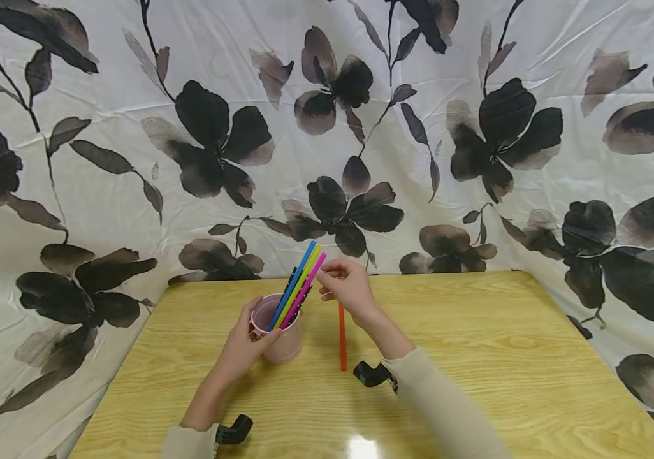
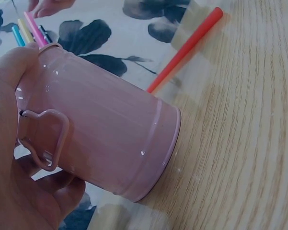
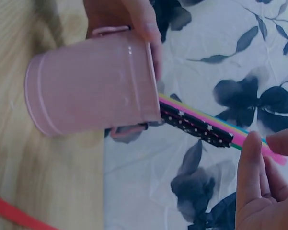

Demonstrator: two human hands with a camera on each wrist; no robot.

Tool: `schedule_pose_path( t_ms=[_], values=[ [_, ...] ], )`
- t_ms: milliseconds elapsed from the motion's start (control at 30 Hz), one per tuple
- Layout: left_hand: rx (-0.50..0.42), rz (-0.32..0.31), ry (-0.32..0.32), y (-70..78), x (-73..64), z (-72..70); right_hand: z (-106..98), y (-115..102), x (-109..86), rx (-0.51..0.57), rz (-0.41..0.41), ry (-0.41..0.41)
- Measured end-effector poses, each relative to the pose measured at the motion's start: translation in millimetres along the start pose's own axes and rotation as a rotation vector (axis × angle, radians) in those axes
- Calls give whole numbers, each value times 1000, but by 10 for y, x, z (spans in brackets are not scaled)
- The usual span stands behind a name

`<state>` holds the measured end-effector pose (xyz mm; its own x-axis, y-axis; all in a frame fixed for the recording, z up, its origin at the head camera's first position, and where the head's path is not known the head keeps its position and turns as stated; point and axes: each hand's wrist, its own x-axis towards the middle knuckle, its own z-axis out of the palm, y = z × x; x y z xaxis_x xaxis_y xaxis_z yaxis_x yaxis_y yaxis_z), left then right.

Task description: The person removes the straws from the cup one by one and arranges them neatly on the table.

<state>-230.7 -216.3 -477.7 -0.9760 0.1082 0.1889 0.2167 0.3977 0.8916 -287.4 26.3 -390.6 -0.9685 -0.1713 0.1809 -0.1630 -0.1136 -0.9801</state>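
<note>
My left hand (image 1: 247, 341) grips a pink metal cup (image 1: 282, 344), thumb at its rim and fingers around its side. In the left wrist view the cup (image 2: 105, 120) shows a small wire handle. Blue (image 1: 292, 287), yellow (image 1: 302, 287) and magenta (image 1: 310, 284) slim pens lean out of the cup to the right. Dark star-patterned lengths (image 3: 196, 125) lie along them. My right hand (image 1: 347, 287) is beside the pens' upper ends. In the right wrist view its thumb and forefinger stand slightly apart around the magenta tip; contact is unclear.
A red pen (image 1: 342, 338) lies on the wooden table (image 1: 476, 357), right of the cup and below my right hand. Black wrist-worn cameras (image 1: 234, 430) stick out from both sleeves. A floral cloth (image 1: 419, 159) hangs behind the table's far edge.
</note>
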Motion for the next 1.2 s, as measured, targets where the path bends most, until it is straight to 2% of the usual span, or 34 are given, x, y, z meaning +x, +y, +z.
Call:
schedule_pose_path(
  t_ms=[133,267,433,500,700,867,1200],
  values=[
    [13,3,14,-90,21,9,67,43,-5,22,8,17],
    [7,-5,18,-99,26,6,134,77,-2,45,34,44],
    [-5,-3,10,-84,18,-1,193,118,14,38,39,39],
    [-14,-5,2,-27,5,-8,208,118,21,33,36,49],
    [-7,-21,-17,301,-84,-44,230,106,50,10,47,65],
    [-14,-8,-13,302,-82,-39,244,115,71,24,61,65],
    [-14,-1,-15,303,-70,-38,254,29,72,44,31,87]
  ],
)
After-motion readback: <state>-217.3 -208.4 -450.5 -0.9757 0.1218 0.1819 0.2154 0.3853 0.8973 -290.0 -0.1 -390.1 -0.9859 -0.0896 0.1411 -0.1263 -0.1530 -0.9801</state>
